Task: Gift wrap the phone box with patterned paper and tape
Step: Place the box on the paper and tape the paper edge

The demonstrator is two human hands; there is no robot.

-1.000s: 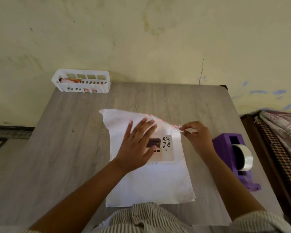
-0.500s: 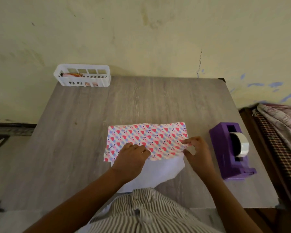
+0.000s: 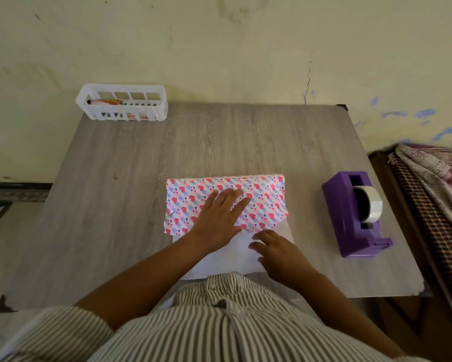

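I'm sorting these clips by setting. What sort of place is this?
Probably a room in a home: a small wood-grain table against a stained, cracked painted wall, with what looks like a bed with patterned blankets beside it.

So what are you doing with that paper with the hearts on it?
A person is wrapping a present. The left hand presses flat on the heart paper, which is folded over and hides the box. The right hand rests on the white flap nearer the body. The purple tape holder sits to the right, untouched.
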